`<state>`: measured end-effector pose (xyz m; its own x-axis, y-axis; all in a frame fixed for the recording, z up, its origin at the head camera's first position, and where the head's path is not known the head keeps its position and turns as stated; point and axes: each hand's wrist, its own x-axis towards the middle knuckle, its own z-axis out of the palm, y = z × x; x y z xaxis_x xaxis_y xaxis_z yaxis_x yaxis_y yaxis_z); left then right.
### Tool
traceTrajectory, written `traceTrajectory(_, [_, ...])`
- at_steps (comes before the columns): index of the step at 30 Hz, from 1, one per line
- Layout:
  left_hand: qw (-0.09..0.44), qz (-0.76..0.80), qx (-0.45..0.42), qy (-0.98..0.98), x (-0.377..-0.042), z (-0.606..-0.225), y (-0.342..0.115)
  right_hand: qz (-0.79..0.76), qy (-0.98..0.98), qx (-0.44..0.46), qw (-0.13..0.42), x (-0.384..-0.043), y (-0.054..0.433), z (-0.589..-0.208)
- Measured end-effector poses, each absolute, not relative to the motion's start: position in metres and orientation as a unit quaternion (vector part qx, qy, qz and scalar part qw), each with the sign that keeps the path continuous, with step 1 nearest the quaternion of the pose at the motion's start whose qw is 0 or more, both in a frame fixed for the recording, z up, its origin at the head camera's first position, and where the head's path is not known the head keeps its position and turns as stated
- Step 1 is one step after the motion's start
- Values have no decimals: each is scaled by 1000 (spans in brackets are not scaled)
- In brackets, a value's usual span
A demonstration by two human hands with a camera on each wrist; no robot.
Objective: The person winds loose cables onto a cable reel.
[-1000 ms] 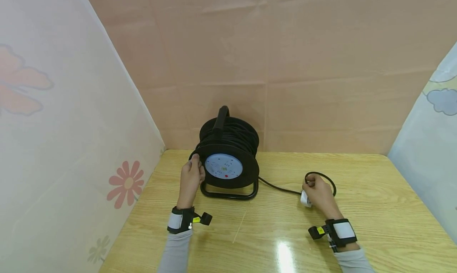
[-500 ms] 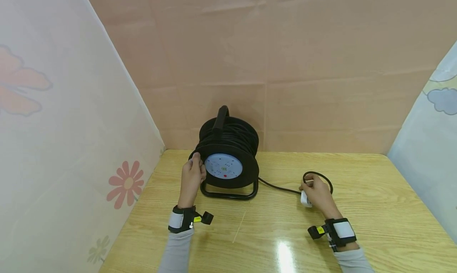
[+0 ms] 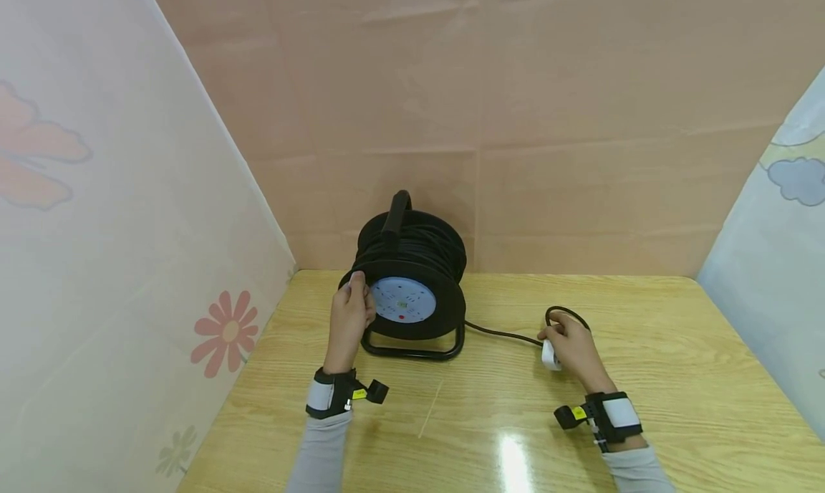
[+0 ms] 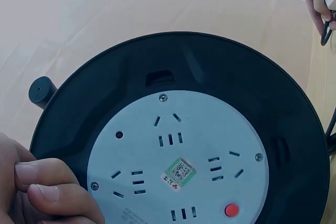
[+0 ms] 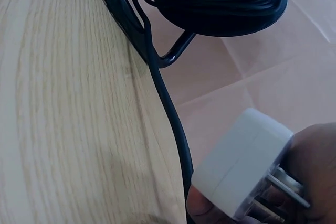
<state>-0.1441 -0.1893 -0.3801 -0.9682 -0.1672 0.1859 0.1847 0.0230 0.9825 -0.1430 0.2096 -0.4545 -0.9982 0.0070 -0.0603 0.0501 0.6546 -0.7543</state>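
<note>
A black cable reel (image 3: pixel 412 264) with a pale round socket face (image 4: pixel 178 129) and a red button (image 4: pixel 231 210) stands on the table. At the left edge of its front flange, my left hand (image 3: pixel 351 314) has its fingers curled in a grip; what lies inside them is hidden. My right hand (image 3: pixel 573 346) holds a white plug (image 5: pixel 244 163) whose metal prongs (image 5: pixel 289 187) face the palm. A black cable (image 5: pixel 168 106) runs from the reel to the right hand, and a small loop of it (image 3: pixel 567 309) rises above that hand.
The wooden table (image 3: pixel 651 364) extends to both sides and in front of the reel. A brown-pink wall covering (image 3: pixel 548 156) rises close behind it. A flowered white panel (image 3: pixel 161 228) borders the left side. The reel's tubular stand (image 3: pixel 412 354) rests on the table.
The left hand has moved slightly up and right along the flange; the socket face has turned a little clockwise. The cable loop by the right hand has become smaller.
</note>
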Motion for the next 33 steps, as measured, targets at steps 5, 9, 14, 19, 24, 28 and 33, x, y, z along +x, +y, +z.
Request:
traceTrajectory(5, [131,-697,-12,-705,-144,-378,-187,-416,909,19,21,-143,209,-453])
traceTrajectory(9, [131,-694,-18,-708,-144,-375,-184,-415,909,23,16,-144,209,-452])
traceTrajectory(14, [126,-695,-27,-708,-144,-371,-179,-415,910,22,19,-145,209,-452])
traceTrajectory(19, [120,-692,-38,-711,-144,-368,-173,-416,909,21,19,-145,209,-452])
traceTrajectory(24, [125,-679,-47,-722,-144,-368,-169,-420,907,19,19,-144,209,-452])
traceTrajectory(28, [126,-672,-53,-728,-144,-366,-167,-418,908,18,19,-145,208,-452])
traceTrajectory(33, [122,-670,-51,-731,-144,-365,-163,-420,907,18,24,-145,207,-452])
